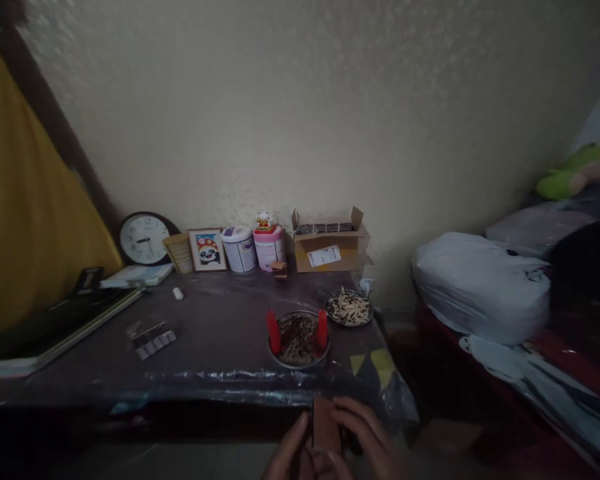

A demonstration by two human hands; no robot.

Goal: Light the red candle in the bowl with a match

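Both my hands sit at the bottom edge of the head view, below the table's front edge. My left hand and my right hand are closed together around a small reddish-brown box, held upright between them. Just beyond, on the table, stands a round metal dish of dark bits with two red pieces standing up at its sides. A second dish of pale matchsticks lies behind it to the right.
A plastic-covered dark table holds a blister strip, a wall clock, a framed picture, two tubs, an open cardboard box and books. A yellow curtain hangs left. Bundles lie on a bed to the right.
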